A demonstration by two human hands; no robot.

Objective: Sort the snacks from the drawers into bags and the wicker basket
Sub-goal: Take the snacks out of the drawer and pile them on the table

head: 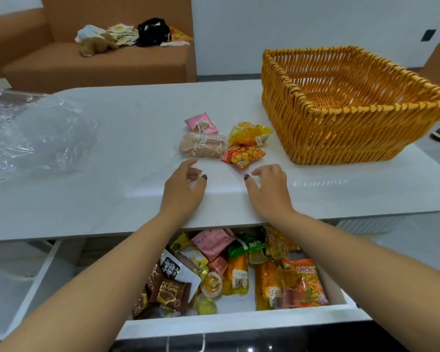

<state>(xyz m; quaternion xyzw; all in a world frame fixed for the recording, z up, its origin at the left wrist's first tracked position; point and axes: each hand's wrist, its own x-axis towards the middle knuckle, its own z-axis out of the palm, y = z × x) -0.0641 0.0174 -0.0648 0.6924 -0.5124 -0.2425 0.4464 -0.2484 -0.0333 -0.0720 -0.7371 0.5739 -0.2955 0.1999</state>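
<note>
Both bare forearms reach out over the open white drawer (234, 320) and onto the glossy white tabletop (112, 148). The left hand (184, 185) hovers with fingers loosely curled and spread, gripping nothing; whether its fingertips touch the surface is hard to tell. The right hand (269, 185) sits just to its right, fingers relaxed and parted, also holding nothing, dark-painted thumbnails facing each other across a small gap.

Just beyond the hands lies a cluster of four snacks: a small pink wrapped biscuit (201, 123) farthest, a clear-wrapped brown wafer pack (202, 145) touching it on the near side, a yellow plastic snack packet (249, 132) to the right, and a red-and-yellow crisp packet (244, 153) nearest the right hand.

The orange woven wicker basket (341, 138) stands on the far right of the table, tilted in this wide view, its right rim cut off by the frame. A crumpled clear plastic bag (28, 138) lies at the left edge, partly out of view.

The drawer's far half is hidden under the tabletop and the arms; what shows is a jumble of brown chocolate packs (173, 292), orange and yellow packets and small jelly cups, labels mostly unreadable. On the far brown sofa (99, 64) sit blurred odds and ends.
</note>
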